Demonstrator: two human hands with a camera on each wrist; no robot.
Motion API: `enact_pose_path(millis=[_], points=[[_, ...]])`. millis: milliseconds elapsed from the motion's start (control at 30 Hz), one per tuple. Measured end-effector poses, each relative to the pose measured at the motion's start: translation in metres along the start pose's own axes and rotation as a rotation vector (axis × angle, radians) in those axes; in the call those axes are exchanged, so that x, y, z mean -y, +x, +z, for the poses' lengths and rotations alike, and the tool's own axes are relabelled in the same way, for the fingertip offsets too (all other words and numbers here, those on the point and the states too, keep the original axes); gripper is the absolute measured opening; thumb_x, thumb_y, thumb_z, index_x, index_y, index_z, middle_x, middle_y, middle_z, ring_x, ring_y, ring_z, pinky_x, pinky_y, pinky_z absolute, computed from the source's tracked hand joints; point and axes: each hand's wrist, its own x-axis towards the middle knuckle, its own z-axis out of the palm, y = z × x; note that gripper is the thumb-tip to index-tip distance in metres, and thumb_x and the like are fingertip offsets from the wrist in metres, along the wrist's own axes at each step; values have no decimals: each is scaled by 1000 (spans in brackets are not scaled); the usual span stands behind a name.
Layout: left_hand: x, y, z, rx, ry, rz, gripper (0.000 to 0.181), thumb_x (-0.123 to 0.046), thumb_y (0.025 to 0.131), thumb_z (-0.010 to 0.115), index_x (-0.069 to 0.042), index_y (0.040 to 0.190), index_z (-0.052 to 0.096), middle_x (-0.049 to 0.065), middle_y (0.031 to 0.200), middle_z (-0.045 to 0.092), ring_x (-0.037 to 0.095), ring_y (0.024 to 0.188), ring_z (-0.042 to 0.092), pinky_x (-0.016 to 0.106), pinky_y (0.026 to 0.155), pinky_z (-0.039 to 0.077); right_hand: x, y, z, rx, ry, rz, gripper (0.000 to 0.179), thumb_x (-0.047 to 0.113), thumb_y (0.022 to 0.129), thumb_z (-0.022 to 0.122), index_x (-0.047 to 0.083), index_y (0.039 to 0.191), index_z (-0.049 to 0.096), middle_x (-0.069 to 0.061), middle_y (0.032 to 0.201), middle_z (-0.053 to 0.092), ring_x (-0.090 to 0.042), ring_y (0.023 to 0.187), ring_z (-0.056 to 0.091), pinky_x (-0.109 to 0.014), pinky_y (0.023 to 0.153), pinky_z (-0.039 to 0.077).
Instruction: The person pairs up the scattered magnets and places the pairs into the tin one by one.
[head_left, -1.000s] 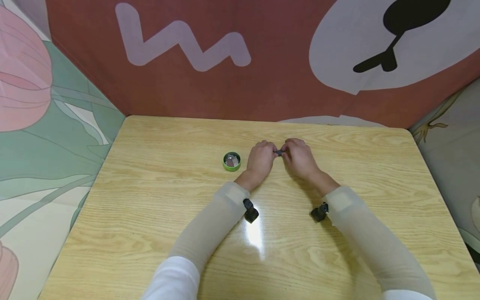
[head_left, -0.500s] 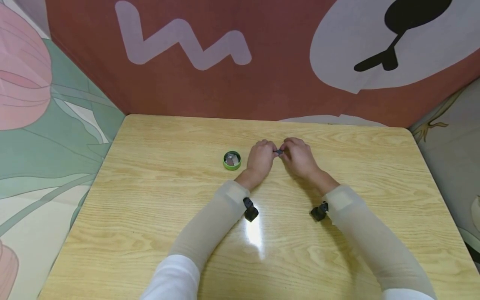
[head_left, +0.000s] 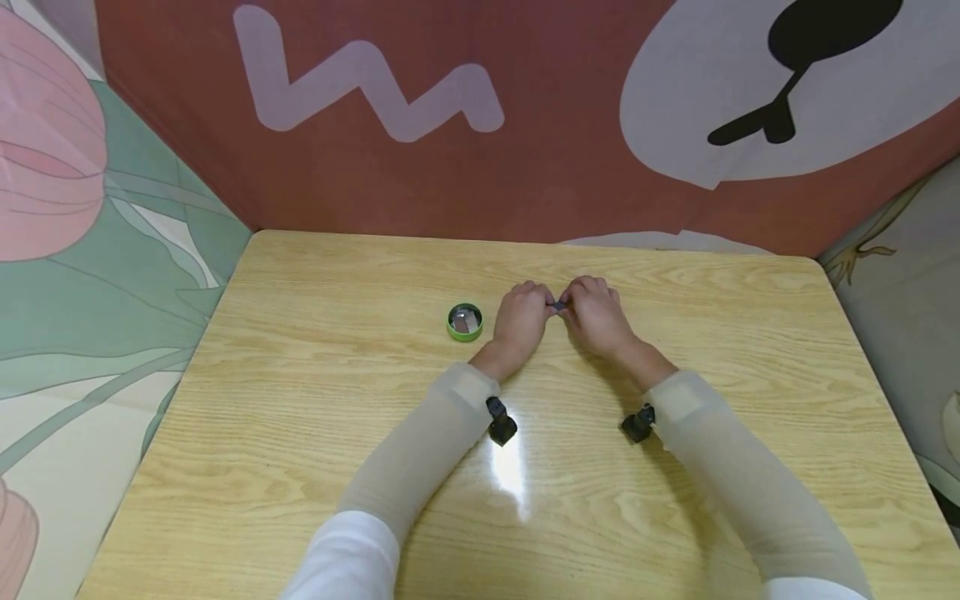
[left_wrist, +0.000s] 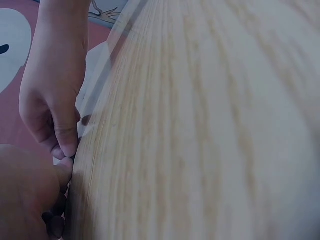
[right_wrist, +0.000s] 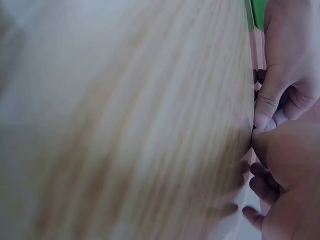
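A small, flat, dark grey piece (head_left: 557, 306) is held just above or on the table between both hands; its kind is too small to tell. The left hand (head_left: 522, 317) pinches its left end between thumb and fingers. From the other side, the right hand (head_left: 597, 315) pinches the right end, and the fingertips of both hands nearly meet. In the left wrist view, the right thumb (left_wrist: 66, 132) points down toward the left thumb, and the piece is mostly hidden. The right wrist view shows the left thumb (right_wrist: 267, 105) close to the right hand's fingertips.
Left of the left hand stands a small round green tin (head_left: 465, 337) with a few flat pieces inside. The wood-grain table (head_left: 337, 375) ends at a reddish patterned wall (head_left: 450, 183) behind. Black wrist cameras sit beneath both forearms.
The right fingertips have shifted very slightly left along the dark piece, so a little less of it shows. The left hand and the tin stay where they were.
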Motion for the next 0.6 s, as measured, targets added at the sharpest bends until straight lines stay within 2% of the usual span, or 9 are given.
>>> enact_pose_path(millis=[100,233,600], points=[[0,0,0,-2,-3,-5,19,-30,98,67,-14,105,76,-2,102,69,16,94,62,29,85,50,-1,0,-1,-20,0,-40,18,9,99,65,-6,109,64,-21,113,60,-39,105,53,-55,91,42],[-1,-1,0,-1,4,-10,18,-30,98,68,-15,104,76,-3,101,69,15,94,62,30,85,50,-3,1,-4,-20,12,-78,19,7,97,66,-9,108,64,-23,107,63,-40,101,56,-51,93,45],[-1,-1,1,3,8,-7,17,-29,98,68,-15,104,76,-3,101,69,15,93,61,30,85,50,-1,4,-7,68,-28,-41,25,13,99,63,-9,111,63,-22,109,63,-39,106,57,-48,91,49]])
